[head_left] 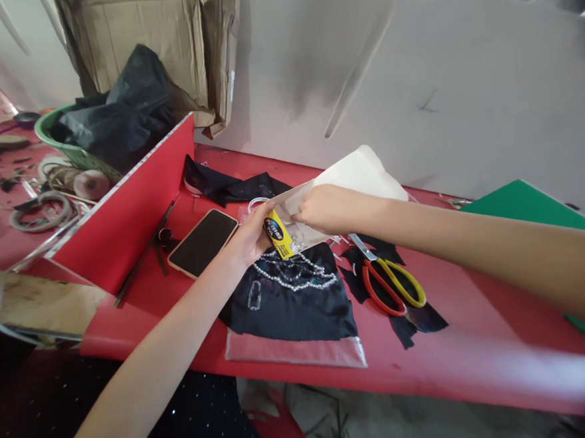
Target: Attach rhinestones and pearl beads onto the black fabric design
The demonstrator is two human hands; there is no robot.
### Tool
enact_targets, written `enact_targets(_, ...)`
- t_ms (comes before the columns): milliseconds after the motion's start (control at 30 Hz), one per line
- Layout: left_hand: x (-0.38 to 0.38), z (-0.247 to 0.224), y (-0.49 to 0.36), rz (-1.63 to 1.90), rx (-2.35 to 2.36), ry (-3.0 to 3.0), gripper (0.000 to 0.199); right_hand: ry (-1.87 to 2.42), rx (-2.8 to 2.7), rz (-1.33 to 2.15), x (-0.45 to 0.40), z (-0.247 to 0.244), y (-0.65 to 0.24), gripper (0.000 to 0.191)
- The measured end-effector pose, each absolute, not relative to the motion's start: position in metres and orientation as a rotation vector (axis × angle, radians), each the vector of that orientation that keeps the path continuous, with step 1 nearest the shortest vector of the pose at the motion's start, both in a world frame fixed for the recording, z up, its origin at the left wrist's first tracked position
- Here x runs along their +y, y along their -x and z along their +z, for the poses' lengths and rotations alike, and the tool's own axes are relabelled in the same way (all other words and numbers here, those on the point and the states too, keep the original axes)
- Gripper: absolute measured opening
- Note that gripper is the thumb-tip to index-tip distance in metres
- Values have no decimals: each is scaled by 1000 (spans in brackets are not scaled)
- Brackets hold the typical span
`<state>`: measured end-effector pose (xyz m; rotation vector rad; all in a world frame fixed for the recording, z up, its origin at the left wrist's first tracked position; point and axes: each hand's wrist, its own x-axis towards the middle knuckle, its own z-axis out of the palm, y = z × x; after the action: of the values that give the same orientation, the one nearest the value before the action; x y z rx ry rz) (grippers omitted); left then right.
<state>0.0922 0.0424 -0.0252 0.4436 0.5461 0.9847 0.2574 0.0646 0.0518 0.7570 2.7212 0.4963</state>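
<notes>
My left hand (256, 236) is closed on the edge of a packet with a yellow label (279, 234); its front looks like clear plastic. Over that clear part, my right hand (318, 209) has its fingers curled together, and what they pinch is hidden. A large white sheet (364, 174) extends behind my right hand; I cannot tell whether it belongs to the packet. Just below both hands, a string of silvery beads (302, 285) lies on black cloth (294, 315), beside a small clear rectangular piece (254, 295). Clear plastic (294, 353) shows beneath the cloth.
Scissors (392, 285) with red and yellow handles lie right of the cloth among black scraps (420, 318). A phone (204, 242) rests on the left. An upright red board (136, 210) divides the table from a green basket (75, 154). A green board (532, 205) lies at right.
</notes>
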Motion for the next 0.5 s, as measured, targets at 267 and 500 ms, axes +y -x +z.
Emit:
enact_targets(267,42,-23,-90,997,573,-464,24,-764,2817,376,81,35,-250,25)
enact_targets(500,40,-19,-92,980,584,-426,22,-725,2710,390,85,41,-241,27)
